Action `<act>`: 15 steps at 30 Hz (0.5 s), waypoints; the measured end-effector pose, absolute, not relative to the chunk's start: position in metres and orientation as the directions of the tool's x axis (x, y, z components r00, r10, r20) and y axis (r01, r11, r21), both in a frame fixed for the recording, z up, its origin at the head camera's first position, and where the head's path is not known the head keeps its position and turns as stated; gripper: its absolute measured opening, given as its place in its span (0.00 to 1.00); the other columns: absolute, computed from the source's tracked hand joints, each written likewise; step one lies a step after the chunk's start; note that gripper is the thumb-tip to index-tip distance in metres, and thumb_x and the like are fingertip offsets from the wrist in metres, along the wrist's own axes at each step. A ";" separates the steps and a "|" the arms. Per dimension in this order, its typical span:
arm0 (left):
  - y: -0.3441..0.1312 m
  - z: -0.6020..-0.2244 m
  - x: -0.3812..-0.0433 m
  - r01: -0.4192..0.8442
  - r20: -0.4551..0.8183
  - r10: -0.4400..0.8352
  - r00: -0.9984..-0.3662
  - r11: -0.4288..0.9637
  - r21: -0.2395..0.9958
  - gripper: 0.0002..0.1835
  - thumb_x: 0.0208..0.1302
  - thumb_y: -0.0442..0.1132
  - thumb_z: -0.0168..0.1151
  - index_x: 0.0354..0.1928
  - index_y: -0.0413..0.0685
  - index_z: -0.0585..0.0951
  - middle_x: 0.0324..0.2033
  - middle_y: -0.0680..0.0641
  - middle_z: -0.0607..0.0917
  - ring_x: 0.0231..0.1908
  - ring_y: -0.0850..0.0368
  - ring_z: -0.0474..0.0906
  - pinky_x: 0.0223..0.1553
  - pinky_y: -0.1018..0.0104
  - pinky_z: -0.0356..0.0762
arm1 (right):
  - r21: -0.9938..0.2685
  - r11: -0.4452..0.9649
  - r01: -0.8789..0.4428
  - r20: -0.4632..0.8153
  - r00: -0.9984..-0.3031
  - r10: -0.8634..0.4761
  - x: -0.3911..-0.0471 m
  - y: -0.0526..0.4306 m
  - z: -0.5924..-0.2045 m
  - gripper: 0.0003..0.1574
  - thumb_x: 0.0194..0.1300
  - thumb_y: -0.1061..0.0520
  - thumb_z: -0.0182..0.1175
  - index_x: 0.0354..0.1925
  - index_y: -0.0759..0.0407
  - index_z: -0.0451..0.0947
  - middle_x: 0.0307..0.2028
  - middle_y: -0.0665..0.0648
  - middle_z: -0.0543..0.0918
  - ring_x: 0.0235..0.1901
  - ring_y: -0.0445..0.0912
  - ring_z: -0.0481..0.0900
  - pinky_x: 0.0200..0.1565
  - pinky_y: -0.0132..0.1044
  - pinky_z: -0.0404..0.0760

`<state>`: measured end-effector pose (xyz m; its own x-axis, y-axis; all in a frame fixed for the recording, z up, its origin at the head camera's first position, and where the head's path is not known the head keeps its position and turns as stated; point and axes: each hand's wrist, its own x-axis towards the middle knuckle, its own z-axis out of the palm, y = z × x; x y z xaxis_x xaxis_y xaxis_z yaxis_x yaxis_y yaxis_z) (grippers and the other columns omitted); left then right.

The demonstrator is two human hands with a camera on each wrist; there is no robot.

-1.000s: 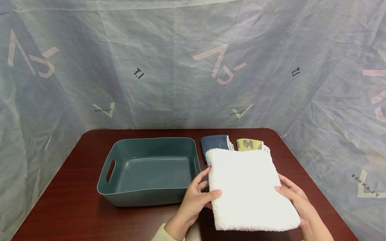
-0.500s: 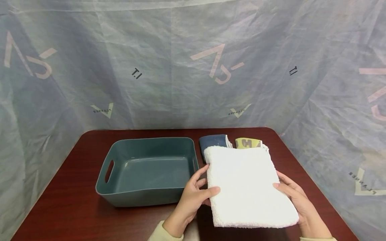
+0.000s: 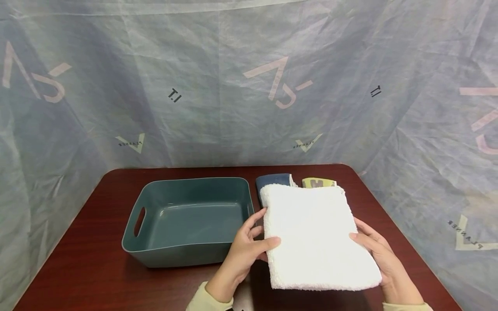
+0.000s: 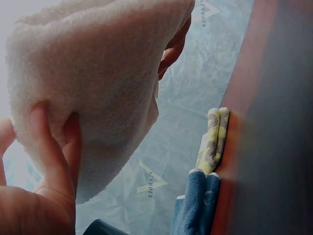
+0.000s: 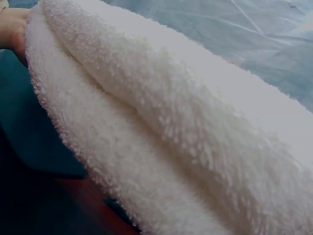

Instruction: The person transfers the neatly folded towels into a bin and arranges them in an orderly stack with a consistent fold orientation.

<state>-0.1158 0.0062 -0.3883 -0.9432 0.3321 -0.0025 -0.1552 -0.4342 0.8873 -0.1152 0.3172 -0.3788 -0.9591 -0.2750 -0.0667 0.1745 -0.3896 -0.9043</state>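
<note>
A folded white towel (image 3: 317, 237) with a fluffy pile is held up over the near right part of the table, between both hands. My left hand (image 3: 249, 246) grips its left edge, thumb on top and fingers beneath; in the left wrist view those fingers press into the underside of the towel (image 4: 98, 83). At the opposite edge my right hand (image 3: 379, 255) holds it the same way, thumb on top. The right wrist view is filled by the thick folded layers of the towel (image 5: 161, 127), and the right fingers are hidden there.
A dark teal plastic bin (image 3: 186, 255) with handle holes stands left of the towel on the reddish-brown table (image 3: 78, 259). Behind the towel lie a folded blue towel (image 3: 272, 179) and a folded yellow-and-grey towel (image 3: 319, 182), both partly covered from view. Grey sheeting (image 3: 218, 108) surrounds the table.
Both hands have carried the white towel slightly up and to the left in the head view, covering more of the two towels behind. The grip looks the same.
</note>
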 end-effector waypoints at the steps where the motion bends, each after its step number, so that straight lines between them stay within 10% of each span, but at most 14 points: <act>1: 0.006 -0.388 -0.116 -0.154 0.001 0.335 -0.942 -0.437 0.886 0.40 0.53 0.32 0.67 0.68 0.52 0.61 0.47 0.37 0.75 0.29 0.54 0.80 0.24 0.64 0.78 | -0.907 -0.384 0.172 -0.064 -0.959 -0.276 -0.115 0.317 -0.378 0.26 0.70 0.66 0.42 0.52 0.41 0.77 0.46 0.50 0.80 0.39 0.46 0.81 0.37 0.40 0.81; 15: -0.001 -0.383 -0.122 -0.138 0.023 0.344 -0.939 -0.437 0.889 0.41 0.53 0.32 0.67 0.68 0.54 0.60 0.49 0.36 0.74 0.31 0.53 0.81 0.26 0.63 0.79 | -0.923 -0.348 0.163 -0.071 -0.963 -0.261 -0.121 0.312 -0.369 0.25 0.70 0.65 0.43 0.52 0.41 0.77 0.45 0.51 0.80 0.38 0.45 0.81 0.36 0.39 0.81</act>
<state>-0.1217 -0.0009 -0.3833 -0.9387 0.3439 0.0232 -0.1380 -0.4366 0.8890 -0.1207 0.3117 -0.3685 -0.9626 -0.2613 -0.0714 0.1628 -0.3477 -0.9234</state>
